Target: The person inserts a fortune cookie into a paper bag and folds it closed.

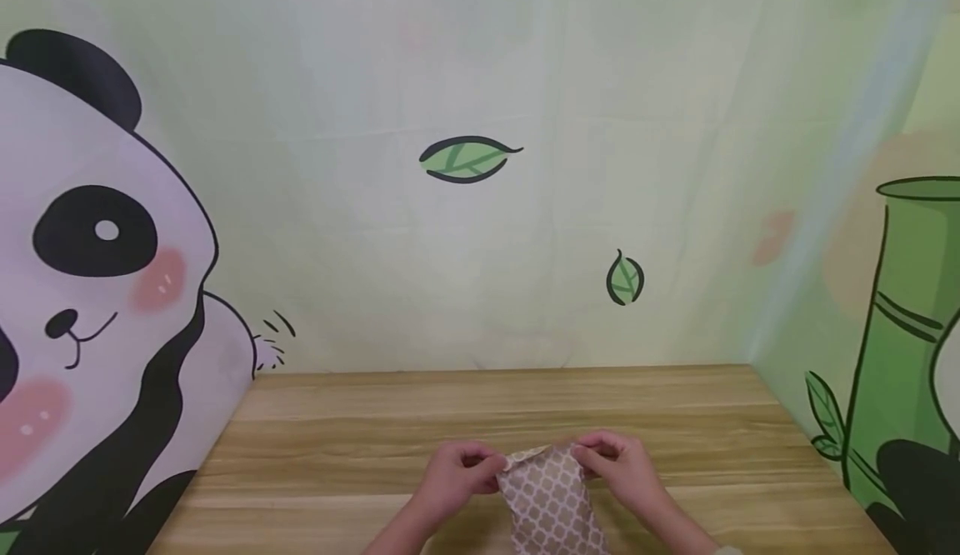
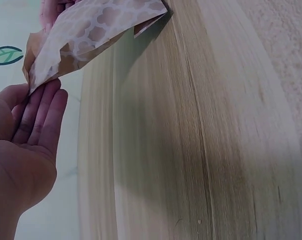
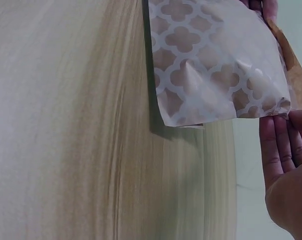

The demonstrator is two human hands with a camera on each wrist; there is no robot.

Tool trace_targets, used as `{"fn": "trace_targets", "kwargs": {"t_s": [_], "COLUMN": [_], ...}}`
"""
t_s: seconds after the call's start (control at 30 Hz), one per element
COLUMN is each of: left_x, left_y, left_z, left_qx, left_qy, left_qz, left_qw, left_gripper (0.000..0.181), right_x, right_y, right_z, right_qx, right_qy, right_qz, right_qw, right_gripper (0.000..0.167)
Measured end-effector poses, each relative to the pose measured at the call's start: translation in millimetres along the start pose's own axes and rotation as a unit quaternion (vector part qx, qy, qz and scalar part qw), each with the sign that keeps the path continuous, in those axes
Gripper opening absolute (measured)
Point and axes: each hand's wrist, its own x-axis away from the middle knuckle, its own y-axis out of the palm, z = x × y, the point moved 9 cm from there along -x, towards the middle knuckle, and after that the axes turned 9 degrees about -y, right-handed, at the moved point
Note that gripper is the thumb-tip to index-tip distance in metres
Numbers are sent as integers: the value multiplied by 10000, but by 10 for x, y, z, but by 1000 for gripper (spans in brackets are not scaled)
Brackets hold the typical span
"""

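Note:
A brown paper bag (image 1: 551,501) with a white quatrefoil lattice print hangs between both hands near the table's front. My left hand (image 1: 459,476) pinches its upper left corner between thumb and fingers. At the upper right corner, my right hand (image 1: 618,467) pinches the edge in the same way. In the left wrist view the paper bag (image 2: 98,30) shows a plain brown inner side along its top edge. The right wrist view shows the bag's printed face (image 3: 215,65), slightly bulged and creased. What the bag contains is hidden.
The wooden table (image 1: 337,430) has a striped grain and runs back to a fabric backdrop (image 1: 337,205). Printed on the backdrop are a panda (image 1: 97,288) at left, two leaves, and green bamboo (image 1: 900,305) at right.

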Motion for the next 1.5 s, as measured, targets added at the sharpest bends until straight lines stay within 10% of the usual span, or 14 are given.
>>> {"fn": "trace_targets", "kwargs": {"t_s": [0.43,0.7,1.5], "left_x": [-49,-62,-71], "left_y": [16,40,49], "left_z": [11,-7,-2], "left_qx": [50,-121,-264], "left_qy": [134,156,58], "left_qz": [-140,-123,90], "left_qw": [9998,9997,9996], "left_gripper": [18,15,16], "right_x": [5,-39,-74], "right_y": [4,-16,70], "right_z": [127,205,-36], "right_qx": [-733,-248,-200], "right_qy": [821,1313,173], "right_qz": [-727,-764,-1778], "right_qw": [9913,9881,9837], "right_gripper": [43,57,25]}}
